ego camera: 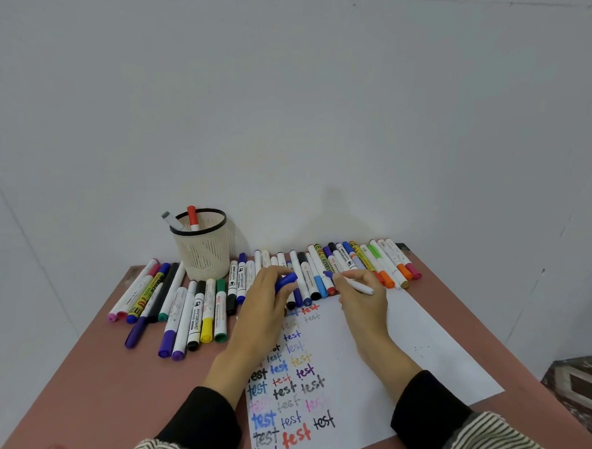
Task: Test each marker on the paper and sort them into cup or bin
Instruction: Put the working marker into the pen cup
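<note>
Two hands work above a reddish-brown counter (91,386), seen from my one head view looking forward and down. My left hand (267,303) curls its fingers round a blue cap (286,281), pulled free of its pen. My right hand (360,298) pinches a white-barrelled marker (353,283), its blue tip pointing left toward the cap, just above the far edge of the paper (412,348).

That paper lies between my forearms, its left part filled with columns of the word "test" in many colours, its right part bare. Beyond it a long row of markers (364,258) runs along the far side of the counter, and a second bunch of markers (176,307) lies at the far left. A cream mesh cup (204,252) with a black rim stands at the far left, holding a red-capped and a grey-capped marker. No bin shows in this view.

I judge the marker light, stiff and smooth, so it could roll if laid down loose. Holding it low on the barrel, near the tip, should give the steadiest line; the cap is small and easy to drop.
</note>
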The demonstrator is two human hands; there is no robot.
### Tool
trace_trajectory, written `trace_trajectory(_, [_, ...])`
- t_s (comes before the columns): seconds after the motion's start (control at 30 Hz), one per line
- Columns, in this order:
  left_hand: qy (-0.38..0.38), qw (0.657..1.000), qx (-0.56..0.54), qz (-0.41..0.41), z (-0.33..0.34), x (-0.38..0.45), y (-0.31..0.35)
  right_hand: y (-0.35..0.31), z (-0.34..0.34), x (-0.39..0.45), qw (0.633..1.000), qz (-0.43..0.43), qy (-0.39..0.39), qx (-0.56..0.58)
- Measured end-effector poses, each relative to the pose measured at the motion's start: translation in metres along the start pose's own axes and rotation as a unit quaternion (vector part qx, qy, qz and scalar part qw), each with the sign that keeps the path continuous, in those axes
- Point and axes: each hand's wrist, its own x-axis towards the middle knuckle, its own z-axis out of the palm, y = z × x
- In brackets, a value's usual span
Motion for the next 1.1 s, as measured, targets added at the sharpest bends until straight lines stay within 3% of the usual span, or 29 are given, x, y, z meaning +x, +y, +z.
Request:
trace_trajectory(0.1, [0.013, 1.000, -0.017, -0.002, -0.001, 0.001, -0.002, -0.008, -0.005, 0.002, 0.999, -0.009, -0.036, 0.026])
trace_trajectory(0.3, [0.022, 0.999, -0.024, -0.012, -0.001, 0.001, -0.008, -0.018, -0.008, 0.005, 0.975, 0.094, -0.114, 0.164])
trace_trajectory(0.57, [-0.001, 0.999, -0.041, -0.001, -0.001, -0.001, -0.004, -0.017, -0.008, 0.003, 0.961, 0.113, -0.168, 0.189])
trace_trajectory(0.7, [-0.033, 0.998, -0.043, 0.014, -0.003, -0.001, 0.000, -0.015, -0.008, 0.002, 0.969, 0.072, -0.191, 0.137])
trace_trajectory(0.93, [-0.032, 0.999, -0.040, 0.012, -0.007, -0.002, 0.006, -0.012, -0.017, 0.008, 0.989, -0.066, -0.135, -0.013])
trace_trajectory(1.1, [-0.016, 0.998, -0.057, -0.004, -0.007, -0.001, 0.008, -0.006, -0.019, 0.011, 0.947, -0.185, -0.161, -0.205])
